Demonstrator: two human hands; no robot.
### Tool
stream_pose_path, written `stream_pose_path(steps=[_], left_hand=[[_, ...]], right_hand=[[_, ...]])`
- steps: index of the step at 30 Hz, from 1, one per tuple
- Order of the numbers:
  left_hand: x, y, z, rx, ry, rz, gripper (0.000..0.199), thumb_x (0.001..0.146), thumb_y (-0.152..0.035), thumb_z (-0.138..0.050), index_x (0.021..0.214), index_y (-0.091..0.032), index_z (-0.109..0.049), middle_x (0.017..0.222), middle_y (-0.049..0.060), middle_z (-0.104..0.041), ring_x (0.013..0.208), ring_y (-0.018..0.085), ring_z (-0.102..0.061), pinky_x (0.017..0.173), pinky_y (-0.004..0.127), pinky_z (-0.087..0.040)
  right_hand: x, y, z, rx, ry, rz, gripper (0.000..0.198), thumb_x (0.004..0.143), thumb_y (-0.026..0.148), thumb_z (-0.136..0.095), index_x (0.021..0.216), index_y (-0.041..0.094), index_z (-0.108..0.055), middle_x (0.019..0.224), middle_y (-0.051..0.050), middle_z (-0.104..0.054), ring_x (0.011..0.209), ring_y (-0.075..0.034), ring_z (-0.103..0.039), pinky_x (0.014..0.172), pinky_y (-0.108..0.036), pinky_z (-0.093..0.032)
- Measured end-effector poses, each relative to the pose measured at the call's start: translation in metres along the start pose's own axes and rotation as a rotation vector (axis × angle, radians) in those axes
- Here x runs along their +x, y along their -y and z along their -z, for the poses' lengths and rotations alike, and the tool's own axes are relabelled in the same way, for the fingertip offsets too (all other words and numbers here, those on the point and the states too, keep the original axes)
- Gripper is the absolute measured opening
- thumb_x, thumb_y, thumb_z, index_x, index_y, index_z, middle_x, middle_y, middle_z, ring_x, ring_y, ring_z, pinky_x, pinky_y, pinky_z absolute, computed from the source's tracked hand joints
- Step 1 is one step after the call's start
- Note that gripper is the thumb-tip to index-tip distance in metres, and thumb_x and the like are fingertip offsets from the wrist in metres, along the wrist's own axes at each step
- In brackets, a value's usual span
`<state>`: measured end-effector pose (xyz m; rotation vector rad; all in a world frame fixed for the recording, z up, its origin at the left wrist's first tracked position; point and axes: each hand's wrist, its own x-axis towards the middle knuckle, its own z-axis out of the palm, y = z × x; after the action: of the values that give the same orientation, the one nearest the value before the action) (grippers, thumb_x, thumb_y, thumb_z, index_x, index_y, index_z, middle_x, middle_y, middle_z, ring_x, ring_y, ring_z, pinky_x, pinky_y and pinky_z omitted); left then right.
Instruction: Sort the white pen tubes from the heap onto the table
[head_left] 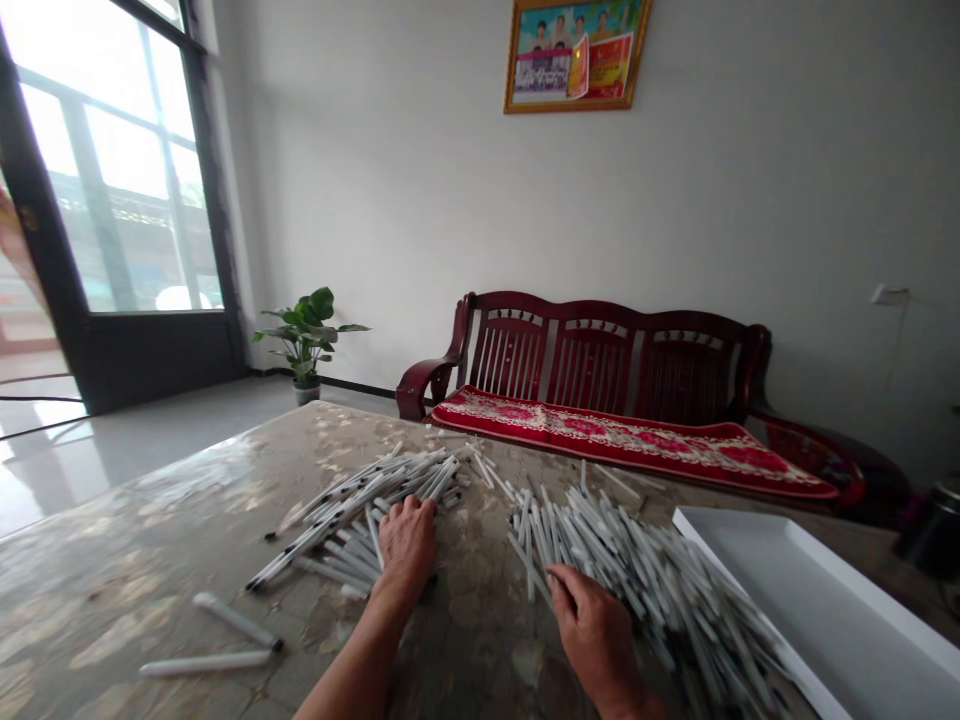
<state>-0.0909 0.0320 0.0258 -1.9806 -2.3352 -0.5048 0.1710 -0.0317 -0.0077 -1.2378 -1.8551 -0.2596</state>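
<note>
My left hand [407, 538] rests at the edge of a loose pile of white pens [360, 510] with black ends. Its fingers curl down over several whitish sticks, and the fingertips are hidden. To the right, my right hand [596, 630] has thumb and forefinger pressed together beside a larger heap of pale pens [622, 540]. Whatever lies in that pinch is too small to make out. Two separate white pens [238, 622] lie on the patterned table [90, 560] at the near left.
A shallow white tray [832, 600] stands right of the larger heap. More pens [487, 465] lie scattered between the piles. Beyond the table are a dark red wooden bench [585, 360] and a potted plant [304, 335]. A dark container [934, 530] is at the right edge.
</note>
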Motion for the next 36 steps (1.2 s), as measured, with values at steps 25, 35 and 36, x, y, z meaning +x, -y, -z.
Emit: stream_pose_path(steps=[25, 35, 36], left_hand=[[-0.017, -0.054, -0.024, -1.869, 0.508, 0.419, 0.038, 0.071, -0.014, -0.076, 0.106, -0.017, -0.065, 0.077, 0.003, -0.070, 0.059, 0.009, -0.062, 0.054, 0.017, -0.047], [-0.046, -0.085, -0.025, -1.995, 0.790, 0.193, 0.038, 0.056, -0.025, -0.090, 0.085, -0.015, -0.069, 0.069, 0.000, -0.065, 0.059, 0.007, -0.058, 0.054, 0.015, -0.041], [-0.048, -0.086, -0.026, -1.975, 0.786, 0.160, 0.038, 0.054, -0.027, -0.091, 0.084, -0.015, -0.069, 0.067, -0.001, -0.064, 0.058, 0.006, -0.055, 0.051, 0.015, -0.037]], right_hand=[[-0.002, 0.008, -0.003, 0.196, 0.129, -0.177, 0.034, 0.097, 0.036, -0.042, 0.097, 0.022, -0.073, 0.090, -0.007, -0.077, 0.081, -0.017, -0.073, 0.074, -0.021, -0.051], [0.002, 0.018, 0.003, 0.308, 0.159, -0.390, 0.043, 0.098, 0.047, -0.034, 0.084, 0.025, -0.069, 0.068, -0.001, -0.069, 0.061, -0.017, -0.065, 0.057, -0.025, -0.047], [0.003, 0.018, 0.002, 0.319, 0.156, -0.404, 0.044, 0.098, 0.048, -0.034, 0.081, 0.025, -0.067, 0.065, 0.000, -0.067, 0.059, -0.017, -0.063, 0.055, -0.025, -0.046]])
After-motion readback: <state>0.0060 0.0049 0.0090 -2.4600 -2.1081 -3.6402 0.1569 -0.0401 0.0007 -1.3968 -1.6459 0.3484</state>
